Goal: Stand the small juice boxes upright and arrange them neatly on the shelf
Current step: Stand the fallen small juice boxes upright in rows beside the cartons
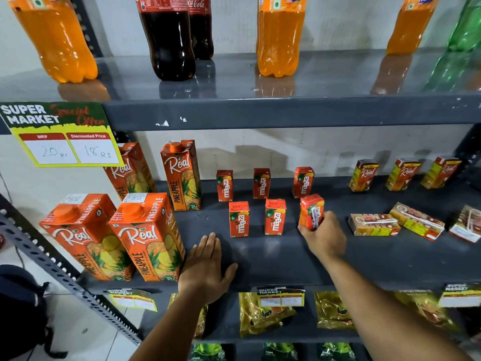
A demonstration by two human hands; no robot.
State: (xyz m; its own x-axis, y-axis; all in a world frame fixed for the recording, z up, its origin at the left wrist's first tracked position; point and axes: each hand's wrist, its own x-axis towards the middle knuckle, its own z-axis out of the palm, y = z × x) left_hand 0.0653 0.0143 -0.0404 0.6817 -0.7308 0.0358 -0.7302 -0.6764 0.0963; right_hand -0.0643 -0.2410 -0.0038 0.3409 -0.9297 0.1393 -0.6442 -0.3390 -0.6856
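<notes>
Five Maaza boxes [239, 219] stand upright mid-frame; the right hand [324, 237] grips a sixth Maaza box [309, 212], nearly placed. The left hand [205, 264] rests flat, open, on the shelf [273, 256]. Three Real boxes [373, 224] (right side) lie flat, undone.

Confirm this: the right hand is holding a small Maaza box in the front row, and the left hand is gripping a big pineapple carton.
Not quite. The head view shows the left hand resting flat and open on the shelf beside the pineapple carton, gripping nothing. The right hand does hold the Maaza box.
</notes>
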